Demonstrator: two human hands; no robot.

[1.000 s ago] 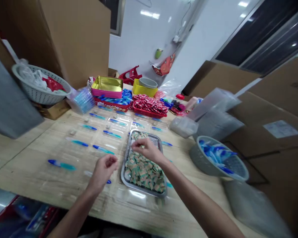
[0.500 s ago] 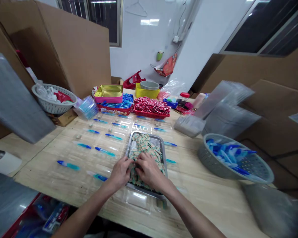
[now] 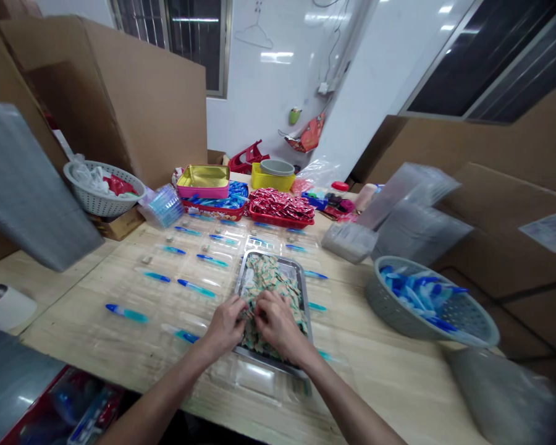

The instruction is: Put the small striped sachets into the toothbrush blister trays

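A metal tray (image 3: 301,276) lies on the wooden table, filled with several small green and tan packets (image 3: 269,281). My left hand (image 3: 225,326) and my right hand (image 3: 277,322) sit side by side over the near end of the tray, fingers curled down into the packets. What the fingers hold is hidden. Clear plastic blister shells, each with a blue toothbrush (image 3: 125,313), lie in rows to the left of the tray and beyond it.
A grey basket (image 3: 389,309) of blue toothbrushes stands at the right. Red trays of packets (image 3: 278,204), a pink tin (image 3: 202,180) and a white basket (image 3: 102,193) line the back. Cardboard boxes (image 3: 120,99) wall in both sides.
A second ago my hands were apart, the right at the tray's far end. Both then came together at the tray's near end and have stayed there since.
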